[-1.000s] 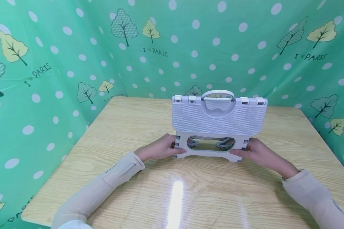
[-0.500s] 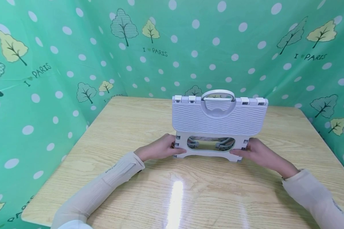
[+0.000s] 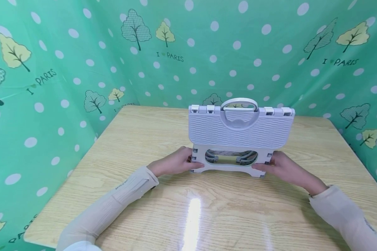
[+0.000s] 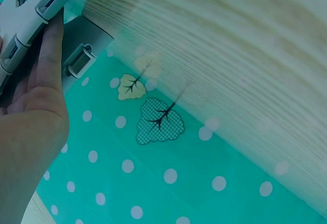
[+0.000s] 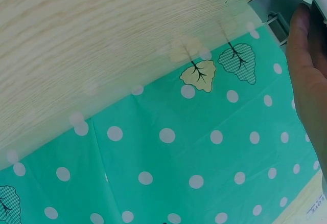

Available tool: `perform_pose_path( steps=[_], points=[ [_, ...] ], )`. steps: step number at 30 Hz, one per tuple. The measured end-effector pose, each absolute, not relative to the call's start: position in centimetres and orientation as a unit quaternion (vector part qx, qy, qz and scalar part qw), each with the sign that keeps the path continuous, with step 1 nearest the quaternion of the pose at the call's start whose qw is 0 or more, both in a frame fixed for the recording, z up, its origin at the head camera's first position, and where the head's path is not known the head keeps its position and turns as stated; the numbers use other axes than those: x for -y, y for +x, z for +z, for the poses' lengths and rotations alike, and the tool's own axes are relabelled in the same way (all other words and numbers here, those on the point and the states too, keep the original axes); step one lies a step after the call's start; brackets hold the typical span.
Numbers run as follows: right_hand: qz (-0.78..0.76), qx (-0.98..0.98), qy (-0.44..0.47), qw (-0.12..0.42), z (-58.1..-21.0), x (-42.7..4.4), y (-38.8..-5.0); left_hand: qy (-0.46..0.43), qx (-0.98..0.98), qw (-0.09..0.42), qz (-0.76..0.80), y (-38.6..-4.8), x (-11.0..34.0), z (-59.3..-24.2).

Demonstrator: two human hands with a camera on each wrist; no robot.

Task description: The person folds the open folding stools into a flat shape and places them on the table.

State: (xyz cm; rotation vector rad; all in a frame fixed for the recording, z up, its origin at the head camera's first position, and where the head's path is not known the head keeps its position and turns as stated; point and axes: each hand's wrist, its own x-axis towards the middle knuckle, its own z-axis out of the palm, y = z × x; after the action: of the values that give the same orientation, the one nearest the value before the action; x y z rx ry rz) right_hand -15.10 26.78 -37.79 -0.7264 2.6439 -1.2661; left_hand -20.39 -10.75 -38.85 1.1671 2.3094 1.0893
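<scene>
While the wooden table [image 3: 138,223] affords room for drawing back on its near side, the left hand [image 3: 176,161] and right hand [image 3: 282,168] grip opposite lower sides of the folding stool [image 3: 238,138] near the table's middle, thumbs [image 3: 197,165] in front, fingers [image 4: 49,50] behind, presumably for even steadiness; its textured panel [image 3: 213,130] and handle [image 3: 239,100] rise above; farther off, the rear edge meets a dotted curtain [image 3: 254,45], limiting space.
</scene>
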Motion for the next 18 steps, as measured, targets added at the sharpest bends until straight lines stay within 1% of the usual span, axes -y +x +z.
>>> perform_pose_path(
  steps=[6,18],
  points=[
    [-0.420,-0.873,-0.239,0.064,-37.72,-26.75,-15.09,0.406,-0.810,0.173,0.385,-20.37,10.74,-38.75],
    [-0.421,-0.872,-0.241,0.065,-37.63,-26.78,-15.11,0.409,-0.809,0.170,0.386,-20.35,10.80,-38.71]
  ],
)
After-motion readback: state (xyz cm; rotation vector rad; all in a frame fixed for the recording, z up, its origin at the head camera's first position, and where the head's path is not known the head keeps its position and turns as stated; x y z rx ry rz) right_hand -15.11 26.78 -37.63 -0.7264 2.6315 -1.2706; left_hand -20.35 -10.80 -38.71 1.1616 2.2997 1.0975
